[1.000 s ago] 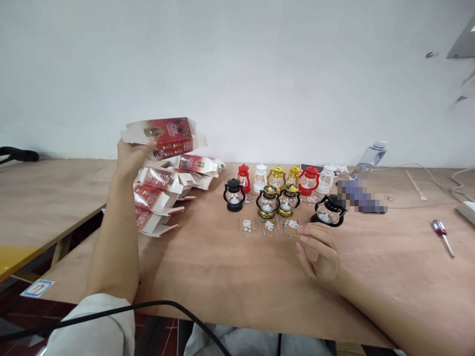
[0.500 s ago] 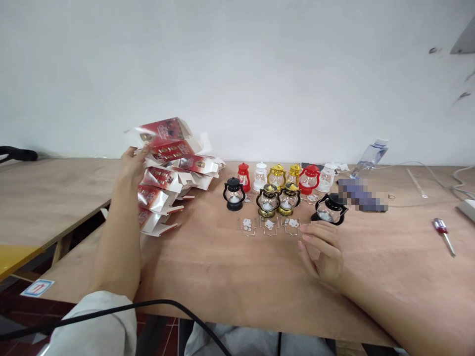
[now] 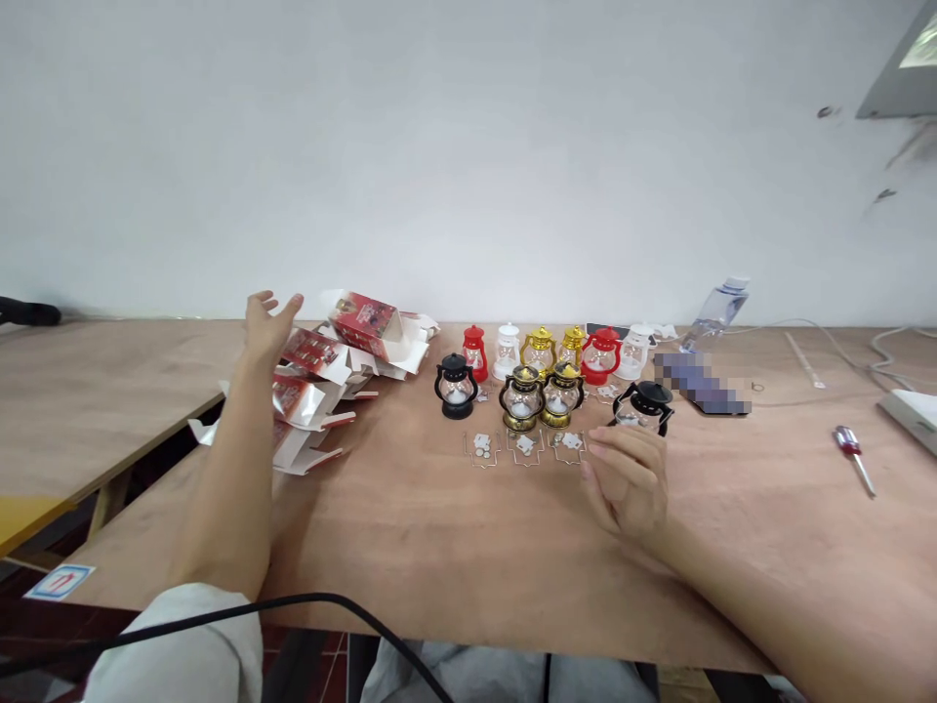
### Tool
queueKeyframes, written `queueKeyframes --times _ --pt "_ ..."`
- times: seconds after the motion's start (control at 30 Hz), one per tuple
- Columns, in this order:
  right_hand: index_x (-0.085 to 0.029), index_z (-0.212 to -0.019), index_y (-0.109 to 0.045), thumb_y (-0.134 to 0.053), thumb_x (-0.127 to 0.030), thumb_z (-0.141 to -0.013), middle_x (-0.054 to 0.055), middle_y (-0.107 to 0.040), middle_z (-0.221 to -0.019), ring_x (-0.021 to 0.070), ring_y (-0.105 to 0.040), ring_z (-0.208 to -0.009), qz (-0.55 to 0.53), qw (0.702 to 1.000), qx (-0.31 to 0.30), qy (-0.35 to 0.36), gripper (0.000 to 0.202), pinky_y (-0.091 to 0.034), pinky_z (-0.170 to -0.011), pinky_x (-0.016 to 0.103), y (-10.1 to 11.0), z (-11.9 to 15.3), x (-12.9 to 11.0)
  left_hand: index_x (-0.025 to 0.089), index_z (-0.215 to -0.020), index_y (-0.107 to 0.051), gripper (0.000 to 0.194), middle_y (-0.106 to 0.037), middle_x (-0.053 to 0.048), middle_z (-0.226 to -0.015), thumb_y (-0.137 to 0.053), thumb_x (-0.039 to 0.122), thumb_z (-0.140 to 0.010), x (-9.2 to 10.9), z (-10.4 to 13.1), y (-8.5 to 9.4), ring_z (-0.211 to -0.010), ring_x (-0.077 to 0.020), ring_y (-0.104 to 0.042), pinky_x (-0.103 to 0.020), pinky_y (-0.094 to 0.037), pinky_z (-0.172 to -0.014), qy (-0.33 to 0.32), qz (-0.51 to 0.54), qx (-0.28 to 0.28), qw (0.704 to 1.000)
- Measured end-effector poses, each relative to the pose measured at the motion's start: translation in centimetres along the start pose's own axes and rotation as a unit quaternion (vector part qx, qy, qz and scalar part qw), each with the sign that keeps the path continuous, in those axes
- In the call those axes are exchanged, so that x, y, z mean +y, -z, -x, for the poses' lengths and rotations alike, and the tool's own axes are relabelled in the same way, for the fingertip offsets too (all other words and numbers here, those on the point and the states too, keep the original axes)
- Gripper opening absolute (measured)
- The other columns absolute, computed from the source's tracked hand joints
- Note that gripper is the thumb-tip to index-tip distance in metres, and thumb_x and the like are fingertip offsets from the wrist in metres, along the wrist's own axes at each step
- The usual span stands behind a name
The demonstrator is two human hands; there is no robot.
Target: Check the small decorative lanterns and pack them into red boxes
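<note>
My left hand (image 3: 270, 327) is raised at the left with its fingers spread, holding nothing. Just right of it lies a heap of red-and-white cardboard boxes; a red box (image 3: 366, 322) tops it, its end flaps open. My right hand (image 3: 633, 478) hovers over the table, fingers loosely bent and thumb apart, with nothing visible in it. Directly behind it a black lantern (image 3: 645, 405) stands, its base hidden by the fingers. Beside the fingertips lie bent wire handles (image 3: 567, 447) with small white pieces and round discs.
Another black lantern (image 3: 456, 386) and two black-and-gold lanterns (image 3: 522, 398) stand mid-table. Behind are red, white and gold lanterns (image 3: 539, 350). To the right are a phone (image 3: 699, 384), a tilted water bottle (image 3: 715, 314) and a screwdriver (image 3: 854, 459). A black cable (image 3: 314, 597) crosses the foreground.
My left hand has let go of the red box, which now rests on the heap, and has drawn slightly away. My right hand has hardly moved; the view has shifted slightly.
</note>
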State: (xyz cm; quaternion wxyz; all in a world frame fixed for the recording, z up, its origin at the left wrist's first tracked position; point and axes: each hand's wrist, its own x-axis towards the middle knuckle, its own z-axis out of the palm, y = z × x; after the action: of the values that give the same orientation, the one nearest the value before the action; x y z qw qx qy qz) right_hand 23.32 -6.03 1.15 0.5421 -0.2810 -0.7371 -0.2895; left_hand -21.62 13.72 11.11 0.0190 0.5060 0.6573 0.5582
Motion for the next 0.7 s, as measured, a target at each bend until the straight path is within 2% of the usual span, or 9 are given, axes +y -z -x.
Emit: queueKeyframes --times 0.13,0.27,0.37,0.43,0.5,0.57,0.63,0.7 --pt "-0.018 -0.114 -0.05 -0.062 -0.012 -0.076 0.013 -0.057 -0.109 0.0264 -0.055 -0.103 0.134 0.99 -0.029 -0.043 0.04 -0.046 -0.085 0.042 0.1 -0.7 1.5 0.011 -0.098 -0.044 0.031 -0.047 0.006 -0.08 -0.067 0.016 -0.078 2.7 -0.8 1.2 -0.076 -0.0081 -0.044 -0.023 -0.038 -0.072 0.054 0.051 0.085 0.994" --pt "-0.016 -0.12 -0.051 -0.058 -0.022 -0.081 0.019 -0.052 -0.124 0.0376 -0.045 -0.12 0.251 0.955 -0.121 -0.102 0.04 -0.039 -0.093 0.054 0.1 -1.1 3.4 0.014 -0.09 -0.047 0.03 -0.047 0.009 -0.066 -0.066 0.0 -0.071 6.0 -0.7 2.6 -0.064 -0.0079 -0.044 -0.026 -0.04 -0.071 0.053 0.135 0.15 0.978" --pt "-0.015 -0.124 -0.05 -0.06 -0.028 -0.08 0.022 -0.046 -0.133 0.046 -0.036 -0.126 0.29 0.931 -0.167 -0.143 0.047 -0.034 -0.092 0.064 0.1 -0.7 4.2 0.015 -0.095 -0.049 0.031 -0.058 0.008 -0.066 -0.063 0.001 -0.072 8.0 0.4 3.8 -0.065 -0.01 -0.055 -0.03 -0.044 -0.071 0.023 0.185 0.099 0.977" --pt "-0.014 -0.123 -0.051 -0.059 -0.023 -0.078 0.023 -0.048 -0.13 0.0462 -0.041 -0.12 0.312 0.918 -0.187 -0.158 0.047 -0.039 -0.086 0.062 0.2 -0.4 4.6 0.015 -0.099 -0.051 0.031 -0.062 0.007 -0.067 -0.063 0.002 -0.072 9.3 1.4 4.4 -0.067 -0.0103 -0.059 -0.031 -0.046 -0.072 -0.032 0.192 0.053 0.979" --pt "-0.012 -0.118 -0.054 -0.056 -0.016 -0.078 0.024 -0.055 -0.119 0.0391 -0.054 -0.103 0.336 0.902 -0.219 -0.163 0.04 -0.047 -0.074 0.049 0.4 -0.2 5.0 0.013 -0.1 -0.053 0.029 -0.063 0.007 -0.068 -0.063 0.006 -0.073 10.8 2.6 4.6 -0.068 -0.0099 -0.061 -0.032 -0.047 -0.072 -0.109 0.2 0.032 0.973" --pt "-0.012 -0.108 -0.059 -0.052 -0.014 -0.08 0.021 -0.06 -0.105 0.029 -0.059 -0.083 0.36 0.884 -0.249 -0.162 0.029 -0.045 -0.059 0.035 0.8 -0.5 5.4 0.011 -0.099 -0.054 0.029 -0.064 0.006 -0.069 -0.062 0.006 -0.072 12.6 4.4 4.0 -0.069 -0.0102 -0.061 -0.031 -0.047 -0.071 -0.184 0.239 0.016 0.953" --pt "-0.013 -0.097 -0.061 -0.048 -0.016 -0.083 0.016 -0.061 -0.097 0.0231 -0.057 -0.072 0.382 0.875 -0.251 -0.159 0.02 -0.038 -0.051 0.029 1.4 -1.1 5.7 0.012 -0.099 -0.053 0.027 -0.062 0.006 -0.065 -0.06 0.006 -0.073 14.4 7.2 2.7 -0.063 -0.01 -0.06 -0.027 -0.045 -0.065 -0.242 0.297 -0.008 0.924" --pt "-0.014 -0.091 -0.062 -0.047 -0.019 -0.086 0.013 -0.061 -0.093 0.0211 -0.057 -0.07 0.394 0.878 -0.225 -0.153 0.017 -0.035 -0.049 0.027 1.9 -2.0 5.6 0.015 -0.1 -0.052 0.023 -0.061 0.005 -0.061 -0.056 0.011 -0.077 15.7 11.1 0.9 -0.059 -0.0111 -0.059 -0.026 -0.044 -0.059 -0.266 0.34 -0.064 0.9"
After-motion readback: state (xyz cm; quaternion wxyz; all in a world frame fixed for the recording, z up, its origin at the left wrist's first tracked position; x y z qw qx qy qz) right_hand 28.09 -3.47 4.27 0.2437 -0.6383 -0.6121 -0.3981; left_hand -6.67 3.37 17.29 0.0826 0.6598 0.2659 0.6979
